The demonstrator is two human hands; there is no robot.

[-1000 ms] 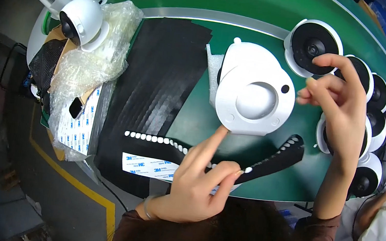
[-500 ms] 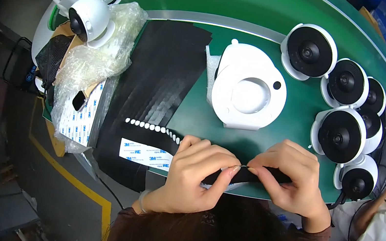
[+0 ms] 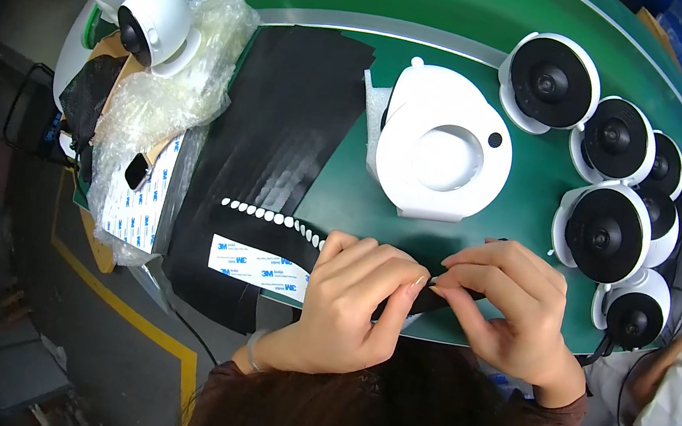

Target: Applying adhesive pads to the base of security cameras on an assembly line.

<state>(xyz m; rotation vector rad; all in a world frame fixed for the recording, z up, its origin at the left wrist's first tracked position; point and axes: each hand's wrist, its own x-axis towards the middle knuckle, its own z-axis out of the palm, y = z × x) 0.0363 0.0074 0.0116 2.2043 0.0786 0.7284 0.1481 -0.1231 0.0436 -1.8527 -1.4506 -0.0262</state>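
My left hand (image 3: 358,307) is closed, with thumb and index finger pinching a black adhesive-backed sheet (image 3: 268,233) that runs from the left in under it. A row of small white ovals shows along the sheet, and a white printed backing (image 3: 257,267) lies along its near side. My right hand (image 3: 514,311) is closed in a pinch close to the left fingertips; what it holds is too small to make out. Beyond both hands lies a white camera housing (image 3: 397,125) with a round recess and one black dot (image 3: 495,139).
White cameras with black fronts (image 3: 608,233) crowd the right side of the green table (image 3: 344,187). Black sheets (image 3: 286,109) lie at left, beside bubble wrap (image 3: 169,102) and another white camera (image 3: 154,25). A co-worker's arm (image 3: 674,356) shows at far right.
My right fingertips have lifted slightly up from the left thumb, and the right index finger has risen. Less black sheet shows under the right hand. The whole view has shifted slightly.
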